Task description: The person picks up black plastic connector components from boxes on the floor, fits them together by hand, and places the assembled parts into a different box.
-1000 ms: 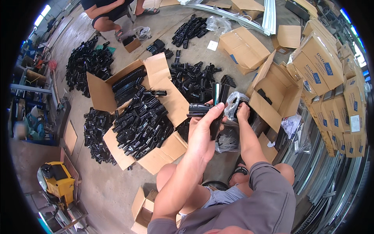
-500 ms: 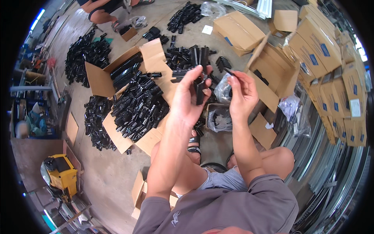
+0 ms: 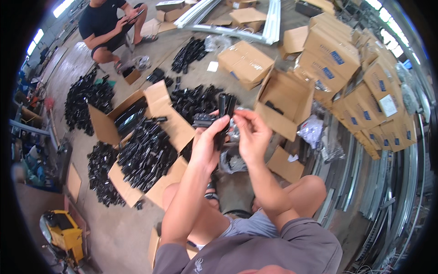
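My left hand is wrapped round a black T-shaped bracket-like part, raised in front of me. One arm of the part points away from me and another sticks out to the left. My right hand is closed in a pinch, its fingertips against the right side of that part. Whatever lies between those fingertips is hidden. Beneath my hands, a container lined with clear plastic stands on the floor near my feet, partly covered by my hands.
Heaps of black parts lie left on flattened cardboard. An open carton stands ahead right. Stacked cartons and long metal profiles line the right. Another person squats far left. A yellow machine stands lower left.
My right hand has come in to the left, bringing a thin black piece against the part in my left hand. The view has shifted, showing more of the far side.
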A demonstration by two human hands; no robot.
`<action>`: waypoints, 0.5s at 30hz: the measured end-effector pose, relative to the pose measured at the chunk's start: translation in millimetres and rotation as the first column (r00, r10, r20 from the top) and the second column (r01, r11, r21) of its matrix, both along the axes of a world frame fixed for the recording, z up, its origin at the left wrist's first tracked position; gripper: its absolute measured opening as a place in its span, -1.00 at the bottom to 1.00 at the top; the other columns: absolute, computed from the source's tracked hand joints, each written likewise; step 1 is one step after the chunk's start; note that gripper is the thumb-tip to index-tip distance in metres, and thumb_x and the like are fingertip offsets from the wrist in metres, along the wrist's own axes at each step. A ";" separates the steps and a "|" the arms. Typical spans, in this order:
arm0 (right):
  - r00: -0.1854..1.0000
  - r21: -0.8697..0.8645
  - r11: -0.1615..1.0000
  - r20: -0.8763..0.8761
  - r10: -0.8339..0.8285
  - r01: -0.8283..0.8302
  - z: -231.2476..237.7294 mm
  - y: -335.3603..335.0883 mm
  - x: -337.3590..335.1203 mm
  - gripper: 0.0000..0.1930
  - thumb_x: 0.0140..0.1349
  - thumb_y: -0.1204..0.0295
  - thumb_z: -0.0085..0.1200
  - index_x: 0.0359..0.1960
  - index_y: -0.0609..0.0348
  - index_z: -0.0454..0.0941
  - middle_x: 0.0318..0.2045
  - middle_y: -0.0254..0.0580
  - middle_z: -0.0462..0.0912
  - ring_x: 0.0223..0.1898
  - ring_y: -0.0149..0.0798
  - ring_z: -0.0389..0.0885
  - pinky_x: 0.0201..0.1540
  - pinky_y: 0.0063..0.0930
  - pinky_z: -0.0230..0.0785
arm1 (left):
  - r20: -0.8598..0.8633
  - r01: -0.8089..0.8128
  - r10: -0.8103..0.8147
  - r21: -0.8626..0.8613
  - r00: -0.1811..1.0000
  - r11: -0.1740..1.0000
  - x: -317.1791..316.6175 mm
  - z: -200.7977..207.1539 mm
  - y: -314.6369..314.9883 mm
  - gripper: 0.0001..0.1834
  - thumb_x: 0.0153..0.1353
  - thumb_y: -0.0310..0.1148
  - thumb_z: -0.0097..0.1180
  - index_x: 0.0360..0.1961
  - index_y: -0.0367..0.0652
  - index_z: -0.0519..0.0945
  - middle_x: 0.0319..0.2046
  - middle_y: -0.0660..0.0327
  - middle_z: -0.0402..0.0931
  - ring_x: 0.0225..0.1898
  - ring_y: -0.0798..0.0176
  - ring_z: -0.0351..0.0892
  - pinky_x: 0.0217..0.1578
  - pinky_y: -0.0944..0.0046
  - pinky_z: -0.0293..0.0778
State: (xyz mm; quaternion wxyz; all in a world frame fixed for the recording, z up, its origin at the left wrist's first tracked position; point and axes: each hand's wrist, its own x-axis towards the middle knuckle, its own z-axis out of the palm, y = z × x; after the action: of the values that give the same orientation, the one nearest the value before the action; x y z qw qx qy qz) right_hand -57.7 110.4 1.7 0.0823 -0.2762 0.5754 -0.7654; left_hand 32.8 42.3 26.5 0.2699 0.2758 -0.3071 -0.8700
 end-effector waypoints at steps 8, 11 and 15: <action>0.849 -0.343 0.923 0.423 0.317 -0.174 -10.7 17.3 -7.0 -0.85 0.33 0.52 0.11 -0.09 0.23 0.58 -0.18 -0.24 0.67 -0.18 -0.41 0.61 -0.10 -0.49 0.47 | -0.038 -0.115 0.109 -0.393 0.993 0.913 -9.2 2.8 19.2 -0.58 0.08 -0.53 0.37 -0.01 -0.30 0.56 -0.26 0.27 0.64 -0.29 0.49 0.55 -0.25 0.46 0.47; 0.782 -0.376 0.904 0.492 0.382 -0.205 -9.9 21.5 -5.2 -0.82 0.34 0.51 0.09 -0.05 0.21 0.57 -0.12 -0.21 0.66 -0.12 -0.37 0.62 -0.04 -0.45 0.48 | -0.013 -0.097 0.102 -0.439 0.995 0.893 -6.6 1.0 20.2 -0.57 0.06 -0.54 0.39 -0.02 -0.35 0.57 -0.27 0.23 0.66 -0.26 0.47 0.58 -0.18 0.43 0.51; 0.696 -0.393 0.891 0.574 0.432 -0.228 -11.0 21.7 -0.5 -0.78 0.37 0.48 0.05 0.01 0.17 0.56 -0.06 -0.21 0.65 -0.05 -0.33 0.61 0.05 -0.40 0.47 | 0.013 -0.121 0.158 -0.579 0.987 0.806 -1.1 -3.3 16.7 -0.56 0.03 -0.51 0.40 -0.03 -0.38 0.59 -0.23 0.16 0.68 -0.24 0.44 0.62 -0.16 0.40 0.55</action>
State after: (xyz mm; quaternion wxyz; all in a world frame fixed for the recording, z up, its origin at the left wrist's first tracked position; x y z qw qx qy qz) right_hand -58.2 132.0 -9.3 0.3716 -0.1034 0.3316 -0.8610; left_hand 31.7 58.9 23.1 0.3942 0.2292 -0.5427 -0.7053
